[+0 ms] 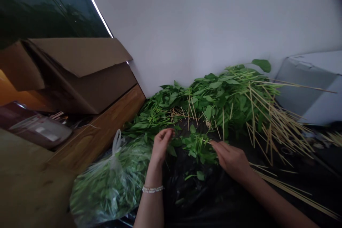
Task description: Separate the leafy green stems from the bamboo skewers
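My left hand [161, 143] is raised above the black plastic sheet, thumb and fingers pressed together; what they pinch, if anything, is hidden. My right hand [229, 156] is closed at the right edge of a small heap of green leaves [196, 146]. A thin pale stick [205, 141] runs from its fingertips over those leaves. One loose leafy sprig [200, 175] lies on the black plastic sheet [184, 194] between my forearms. Behind both hands spreads a large pile of leafy stems [213, 87], with several thin wooden sticks [278, 128] poking out of it.
A tied clear plastic bag of leaves [114, 181] sits left of my left forearm. Further left, an open cardboard box [91, 85] stands on a wooden surface [107, 128]. A white box [312, 85] is at the right, and loose sticks [294, 188] lie beside my right forearm.
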Demonstrator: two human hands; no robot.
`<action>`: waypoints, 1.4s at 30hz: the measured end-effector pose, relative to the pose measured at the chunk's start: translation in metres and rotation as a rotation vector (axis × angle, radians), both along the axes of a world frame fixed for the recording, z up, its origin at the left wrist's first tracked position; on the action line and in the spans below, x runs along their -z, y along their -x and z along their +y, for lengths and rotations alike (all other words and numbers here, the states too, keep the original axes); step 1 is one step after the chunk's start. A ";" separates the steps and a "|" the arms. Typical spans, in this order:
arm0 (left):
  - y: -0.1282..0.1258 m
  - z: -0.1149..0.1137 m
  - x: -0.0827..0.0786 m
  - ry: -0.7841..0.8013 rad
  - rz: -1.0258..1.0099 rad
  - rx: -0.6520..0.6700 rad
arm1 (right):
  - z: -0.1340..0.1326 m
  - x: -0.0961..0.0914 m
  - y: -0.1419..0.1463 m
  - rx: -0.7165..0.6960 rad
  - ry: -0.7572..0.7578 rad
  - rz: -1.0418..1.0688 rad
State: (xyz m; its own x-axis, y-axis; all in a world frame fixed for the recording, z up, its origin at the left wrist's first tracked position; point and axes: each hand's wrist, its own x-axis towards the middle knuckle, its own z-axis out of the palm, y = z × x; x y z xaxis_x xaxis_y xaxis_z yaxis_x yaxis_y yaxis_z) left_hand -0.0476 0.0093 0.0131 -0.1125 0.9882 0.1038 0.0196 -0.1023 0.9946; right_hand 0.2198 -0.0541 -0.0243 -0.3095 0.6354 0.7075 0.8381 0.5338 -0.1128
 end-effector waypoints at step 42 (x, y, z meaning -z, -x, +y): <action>-0.004 0.001 0.017 -0.107 0.835 0.104 | 0.001 0.001 -0.001 -0.003 -0.019 -0.022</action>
